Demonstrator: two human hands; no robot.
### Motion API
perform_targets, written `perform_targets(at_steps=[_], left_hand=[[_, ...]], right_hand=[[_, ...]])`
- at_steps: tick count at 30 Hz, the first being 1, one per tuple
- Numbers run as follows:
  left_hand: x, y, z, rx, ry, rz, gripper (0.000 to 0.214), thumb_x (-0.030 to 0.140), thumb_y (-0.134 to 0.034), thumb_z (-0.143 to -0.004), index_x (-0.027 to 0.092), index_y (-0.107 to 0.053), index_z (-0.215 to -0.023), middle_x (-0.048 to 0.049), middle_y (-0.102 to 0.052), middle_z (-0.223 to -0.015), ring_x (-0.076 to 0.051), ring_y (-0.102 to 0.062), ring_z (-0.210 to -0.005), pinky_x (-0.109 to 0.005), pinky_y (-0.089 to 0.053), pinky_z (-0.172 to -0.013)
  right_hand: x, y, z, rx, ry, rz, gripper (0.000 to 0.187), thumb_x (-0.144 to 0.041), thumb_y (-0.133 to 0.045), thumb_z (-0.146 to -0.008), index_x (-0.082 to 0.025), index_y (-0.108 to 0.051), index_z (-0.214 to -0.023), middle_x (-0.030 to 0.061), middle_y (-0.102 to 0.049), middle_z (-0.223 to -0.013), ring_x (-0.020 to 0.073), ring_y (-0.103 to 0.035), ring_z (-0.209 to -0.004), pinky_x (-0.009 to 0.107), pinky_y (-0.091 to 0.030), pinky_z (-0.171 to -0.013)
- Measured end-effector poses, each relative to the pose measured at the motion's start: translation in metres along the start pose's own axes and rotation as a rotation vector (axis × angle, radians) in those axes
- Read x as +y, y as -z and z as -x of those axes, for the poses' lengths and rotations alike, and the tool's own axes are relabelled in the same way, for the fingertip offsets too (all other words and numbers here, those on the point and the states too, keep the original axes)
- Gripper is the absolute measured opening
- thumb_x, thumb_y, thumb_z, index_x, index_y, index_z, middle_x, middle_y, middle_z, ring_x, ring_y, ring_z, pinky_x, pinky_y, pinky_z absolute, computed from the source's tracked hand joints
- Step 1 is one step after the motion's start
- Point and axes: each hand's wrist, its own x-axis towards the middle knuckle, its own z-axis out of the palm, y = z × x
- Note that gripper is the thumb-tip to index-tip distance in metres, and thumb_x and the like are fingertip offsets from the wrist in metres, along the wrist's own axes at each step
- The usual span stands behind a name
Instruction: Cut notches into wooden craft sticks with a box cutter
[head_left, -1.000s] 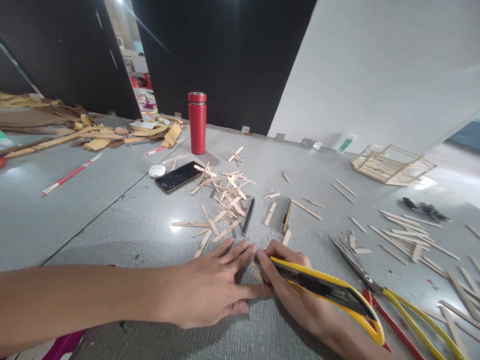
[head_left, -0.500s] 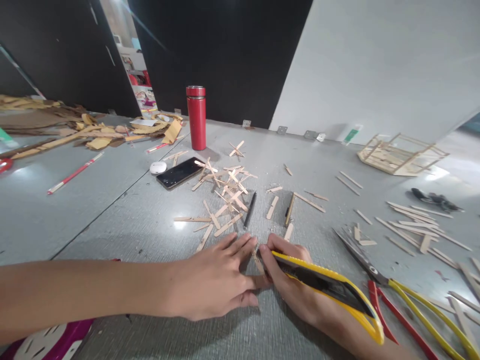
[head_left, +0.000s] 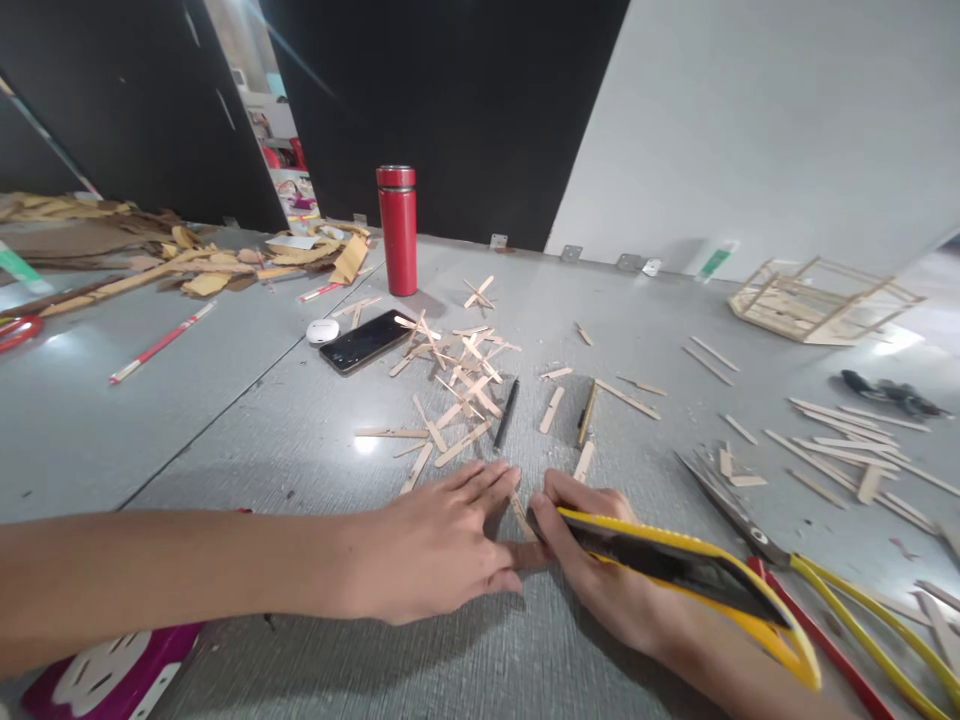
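Observation:
A yellow-and-black utility knife is in my right hand, its fingers wrapped around the front of the handle. The knife's tip reaches a small wooden craft stick on the table, and most of the blade is hidden. My left hand lies palm down with its fingers spread, fingertips at both ends of that stick, pressing it to the tabletop. Just beyond my hands are a black pen, a brownish cutter-like tool and a pile of cut craft sticks.
Scissors and red-handled pliers lie at the right, near loose sticks. Behind stands a stick frame. A red flask, phone and white earbud case sit farther off. A purple power strip is lower left.
The view has shifted slightly, so most things sit a little farther right. Both hands keep nearly the same pose at the stick; the knife handle appears tilted slightly differently.

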Motion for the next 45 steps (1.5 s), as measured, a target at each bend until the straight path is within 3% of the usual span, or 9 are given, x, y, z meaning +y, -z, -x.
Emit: perform_targets(at_steps=[4,10,16,19,23,27,31,36,45], left_hand=[[0.002,-0.001,0.001,-0.001,-0.009,-0.015,0.051,0.038,-0.038,-0.112,0.022,-0.041,-0.16,-0.028,-0.037,-0.163,-0.039,-0.03,-0.155,-0.054,-0.033,-0.124],[0.009,0.006,0.006,-0.036,0.002,-0.07,0.06,0.018,-0.06,-0.1,0.021,-0.042,-0.157,-0.0267,-0.046,-0.158,-0.041,-0.039,-0.151,-0.055,-0.042,-0.117],[0.003,0.005,0.007,0.059,0.221,0.228,0.031,0.004,-0.063,-0.086,0.012,-0.068,-0.116,-0.0161,-0.071,-0.116,-0.033,-0.066,-0.115,-0.048,-0.052,-0.1],[-0.002,0.004,0.007,0.133,0.387,0.436,0.015,0.005,-0.056,-0.092,0.017,-0.064,-0.092,-0.0083,-0.069,-0.099,-0.026,-0.066,-0.098,-0.041,-0.052,-0.088],[0.0,0.014,0.005,0.167,0.481,0.534,0.015,0.016,-0.044,-0.104,0.02,-0.055,-0.095,0.0015,-0.063,-0.077,-0.014,-0.059,-0.065,-0.027,-0.047,-0.059],[0.011,0.025,0.002,0.226,0.529,0.846,0.014,0.029,-0.05,-0.106,0.022,-0.056,-0.095,0.0068,-0.058,-0.068,-0.009,-0.053,-0.058,-0.022,-0.042,-0.056],[0.017,0.024,0.004,0.245,0.509,1.011,0.015,0.03,-0.055,-0.103,0.021,-0.063,-0.095,0.0073,-0.053,-0.062,-0.008,-0.048,-0.053,-0.022,-0.04,-0.053],[0.014,0.025,0.004,0.328,0.539,1.088,0.024,0.037,-0.054,-0.104,0.018,-0.069,-0.097,0.0032,-0.059,-0.068,-0.008,-0.05,-0.05,-0.021,-0.042,-0.051],[0.017,0.035,0.009,0.368,0.491,1.107,0.025,0.039,-0.057,-0.105,0.019,-0.071,-0.101,0.002,-0.064,-0.07,-0.007,-0.052,-0.053,-0.019,-0.043,-0.052]], right_hand=[[0.002,0.0,0.001,-0.118,-0.102,-0.072,0.035,-0.04,-0.042,-0.109,-0.026,-0.042,-0.076,-0.0031,-0.052,-0.07,0.0169,-0.052,-0.064,0.036,-0.044,-0.068],[-0.005,0.006,-0.005,-0.063,-0.24,-0.297,0.046,-0.051,-0.044,-0.107,-0.024,-0.043,-0.07,-0.0054,-0.048,-0.063,0.0132,-0.044,-0.058,0.029,-0.04,-0.058],[-0.006,0.007,-0.008,-0.005,-0.311,-0.431,0.045,-0.051,-0.055,-0.103,-0.023,-0.047,-0.069,-0.0057,-0.049,-0.061,0.0115,-0.042,-0.056,0.027,-0.037,-0.055],[-0.006,0.004,-0.006,0.033,-0.354,-0.527,0.038,-0.056,-0.05,-0.104,-0.024,-0.059,-0.087,-0.0061,-0.053,-0.057,0.0112,-0.042,-0.05,0.025,-0.035,-0.049],[-0.002,0.001,0.002,0.095,-0.305,-0.551,0.043,-0.055,-0.038,-0.108,-0.022,-0.063,-0.118,-0.0057,-0.055,-0.052,0.0118,-0.043,-0.043,0.024,-0.035,-0.044],[-0.005,0.003,0.01,0.1,-0.097,-0.492,0.021,-0.043,-0.061,-0.1,-0.023,-0.062,-0.104,-0.0081,-0.05,-0.057,0.0098,-0.039,-0.046,0.024,-0.033,-0.046],[-0.021,0.009,0.011,0.032,-0.165,-0.546,0.036,-0.034,-0.087,-0.08,-0.024,-0.053,-0.088,-0.0116,-0.045,-0.056,0.0088,-0.034,-0.049,0.023,-0.027,-0.045],[-0.045,0.02,0.005,-0.016,-0.31,-0.634,0.038,-0.051,-0.053,-0.103,-0.023,-0.056,-0.077,-0.008,-0.044,-0.048,0.0098,-0.036,-0.043,0.024,-0.028,-0.045],[-0.067,0.035,0.003,-0.022,-0.57,-0.662,0.053,-0.069,-0.049,-0.096,-0.025,-0.054,-0.067,-0.0061,-0.042,-0.039,0.0105,-0.031,-0.038,0.025,-0.026,-0.043]])
